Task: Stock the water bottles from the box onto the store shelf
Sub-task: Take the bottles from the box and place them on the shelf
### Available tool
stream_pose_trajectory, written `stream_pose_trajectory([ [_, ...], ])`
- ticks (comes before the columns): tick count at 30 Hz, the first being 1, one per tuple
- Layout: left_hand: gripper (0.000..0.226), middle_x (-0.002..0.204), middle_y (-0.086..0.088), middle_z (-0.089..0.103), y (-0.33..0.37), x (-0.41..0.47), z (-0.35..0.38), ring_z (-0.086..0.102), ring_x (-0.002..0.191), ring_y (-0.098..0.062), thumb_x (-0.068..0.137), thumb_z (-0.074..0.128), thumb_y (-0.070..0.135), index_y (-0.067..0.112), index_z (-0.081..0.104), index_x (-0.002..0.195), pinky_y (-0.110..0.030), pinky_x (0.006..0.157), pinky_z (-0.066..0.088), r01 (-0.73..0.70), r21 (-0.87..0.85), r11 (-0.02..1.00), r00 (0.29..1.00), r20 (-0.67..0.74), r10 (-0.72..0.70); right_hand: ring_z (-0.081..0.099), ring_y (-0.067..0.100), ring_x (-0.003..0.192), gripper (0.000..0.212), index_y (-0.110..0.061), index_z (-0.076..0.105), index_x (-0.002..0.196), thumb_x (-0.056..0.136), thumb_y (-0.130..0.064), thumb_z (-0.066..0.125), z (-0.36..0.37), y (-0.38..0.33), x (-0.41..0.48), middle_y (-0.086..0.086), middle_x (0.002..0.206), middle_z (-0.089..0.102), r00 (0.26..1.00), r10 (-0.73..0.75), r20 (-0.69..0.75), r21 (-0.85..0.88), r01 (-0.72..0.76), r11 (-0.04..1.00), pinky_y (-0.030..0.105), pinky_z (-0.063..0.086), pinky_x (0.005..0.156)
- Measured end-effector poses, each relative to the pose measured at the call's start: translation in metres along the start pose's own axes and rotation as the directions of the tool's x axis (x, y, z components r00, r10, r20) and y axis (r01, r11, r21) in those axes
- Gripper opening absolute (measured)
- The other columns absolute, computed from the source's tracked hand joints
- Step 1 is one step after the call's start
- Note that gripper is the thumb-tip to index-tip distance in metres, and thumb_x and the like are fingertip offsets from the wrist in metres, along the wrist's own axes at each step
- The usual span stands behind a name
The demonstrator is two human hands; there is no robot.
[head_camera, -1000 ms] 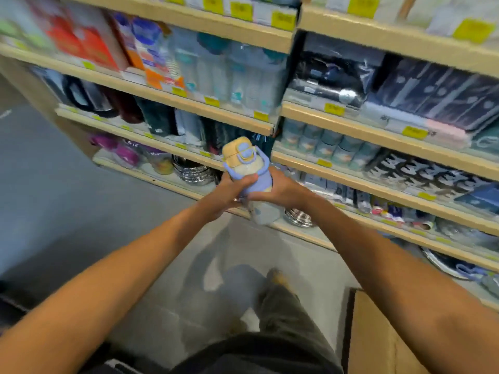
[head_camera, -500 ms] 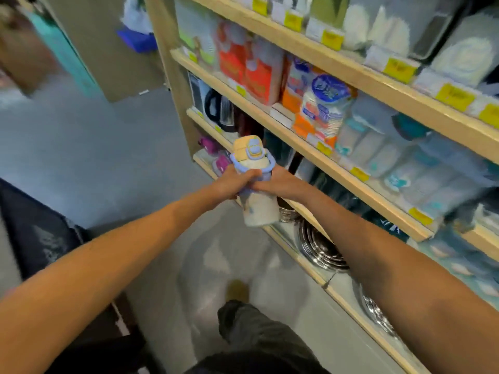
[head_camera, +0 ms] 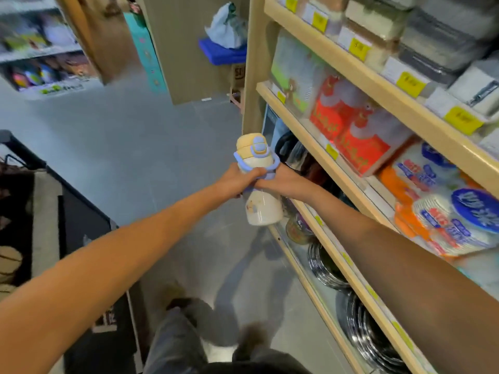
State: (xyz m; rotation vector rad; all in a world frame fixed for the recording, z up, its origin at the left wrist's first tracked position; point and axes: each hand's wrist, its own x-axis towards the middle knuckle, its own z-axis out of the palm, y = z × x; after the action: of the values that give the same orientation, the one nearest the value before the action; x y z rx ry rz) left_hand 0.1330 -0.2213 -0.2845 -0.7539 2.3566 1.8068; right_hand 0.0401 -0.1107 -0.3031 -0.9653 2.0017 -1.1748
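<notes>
A cream water bottle (head_camera: 262,207) with a yellow lid and a lilac carry handle hangs upright in front of me, above the grey floor. My left hand (head_camera: 239,180) grips its neck from the left. From the right, my right hand (head_camera: 280,180) holds the same neck by the lilac handle. The bottle is just left of the wooden store shelf (head_camera: 328,168), level with its dark kettles and jugs. The box is not in view.
The shelf unit runs along the right, with red and orange packs (head_camera: 348,130), paper plates (head_camera: 456,211) and stacked metal pans (head_camera: 359,317) at the bottom. A dark rack (head_camera: 78,211) stands at the left. A blue stool (head_camera: 222,52) sits beyond the shelf end. My legs are below.
I have walked and turned left along the shelf; the view swung from facing the shelves to looking down the aisle. Both hands kept hold of the bottle.
</notes>
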Motion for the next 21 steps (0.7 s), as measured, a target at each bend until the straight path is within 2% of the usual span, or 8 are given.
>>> stream_pose_trajectory([
  [3,0.032,0.082,0.002,0.057,-0.002,0.047,-0.051,0.049,0.064,-0.009,0.089,0.057,0.040,0.021,0.053,0.114,-0.018,0.051,0.042,0.007,0.026,1.000,1.000,0.027,-0.008,0.052,0.011,0.125,0.055,-0.051,0.047,0.122,0.081,-0.019,0.067,0.006,-0.015,0.061,0.000,0.136,0.055,0.999,0.044,0.004,0.002,-0.044,0.999,0.039,0.039,0.110],
  [5,0.028,0.084,0.002,0.058,-0.003,0.075,-0.082,0.052,0.069,-0.010,0.093,0.053,0.040,0.021,0.052,0.113,-0.020,0.057,0.045,0.021,0.035,0.999,0.998,0.063,-0.023,0.055,0.007,0.121,0.056,-0.055,0.044,0.118,0.074,-0.034,0.072,0.008,-0.022,0.095,-0.010,0.130,0.059,0.995,0.102,-0.016,0.014,-0.102,0.995,0.038,0.043,0.106],
  [7,0.035,0.094,0.001,0.061,0.001,0.106,-0.121,0.057,0.081,-0.014,0.088,0.053,0.051,0.026,0.052,0.112,-0.026,0.067,0.051,0.041,0.055,0.998,0.993,0.107,-0.047,0.059,0.003,0.114,0.052,-0.057,0.048,0.114,0.070,-0.046,0.072,0.009,-0.038,0.134,-0.017,0.122,0.063,0.985,0.154,-0.076,-0.042,-0.157,0.987,0.035,0.048,0.100],
  [10,0.040,0.096,-0.001,0.063,0.020,0.149,-0.175,0.059,0.082,-0.016,0.087,0.050,0.057,0.025,0.055,0.111,-0.029,0.074,0.053,0.025,0.113,0.993,0.984,0.175,-0.045,0.064,0.006,0.103,0.041,-0.038,0.061,0.117,0.078,-0.045,0.069,0.003,-0.069,0.181,-0.011,0.112,0.069,0.965,0.210,-0.155,0.001,-0.213,0.977,0.028,0.052,0.089],
  [12,0.043,0.098,-0.003,0.064,0.047,0.173,-0.211,0.060,0.082,-0.017,0.089,0.046,0.057,0.024,0.057,0.114,-0.031,0.077,0.054,-0.043,0.145,0.988,0.973,0.231,0.009,0.065,0.011,0.102,0.037,-0.026,0.062,0.119,0.084,-0.040,0.065,-0.006,-0.096,0.209,-0.004,0.113,0.069,0.944,0.198,-0.263,-0.002,-0.205,0.979,0.032,0.053,0.089],
  [15,0.034,0.096,-0.004,0.067,0.090,0.198,-0.244,0.063,0.085,-0.020,0.089,0.045,0.058,0.029,0.059,0.099,-0.035,0.085,0.054,-0.147,0.154,0.977,0.951,0.293,0.097,0.064,0.014,0.103,0.026,-0.029,0.062,0.112,0.087,-0.032,0.063,-0.024,-0.130,0.239,-0.003,0.113,0.068,0.907,0.151,-0.392,-0.009,-0.168,0.986,0.034,0.052,0.090],
  [17,0.036,0.091,-0.005,0.067,0.126,0.215,-0.262,0.064,0.081,-0.021,0.083,0.047,0.061,0.028,0.059,0.092,-0.035,0.082,0.055,-0.234,0.157,0.960,0.926,0.337,0.170,0.063,0.013,0.102,0.023,-0.030,0.059,0.111,0.088,-0.032,0.063,-0.044,-0.157,0.257,-0.004,0.114,0.066,0.873,0.145,-0.466,-0.019,-0.174,0.985,0.030,0.051,0.088],
  [21,0.051,0.096,-0.006,0.068,0.194,0.245,-0.281,0.065,0.077,-0.017,0.088,0.043,0.064,0.022,0.058,0.113,-0.028,0.070,0.055,-0.355,0.071,0.932,0.875,0.375,0.305,0.064,0.013,0.100,0.026,-0.031,0.060,0.112,0.087,-0.039,0.061,-0.098,-0.210,0.279,-0.005,0.113,0.067,0.801,0.050,-0.596,-0.137,-0.163,0.977,0.030,0.052,0.087],
])
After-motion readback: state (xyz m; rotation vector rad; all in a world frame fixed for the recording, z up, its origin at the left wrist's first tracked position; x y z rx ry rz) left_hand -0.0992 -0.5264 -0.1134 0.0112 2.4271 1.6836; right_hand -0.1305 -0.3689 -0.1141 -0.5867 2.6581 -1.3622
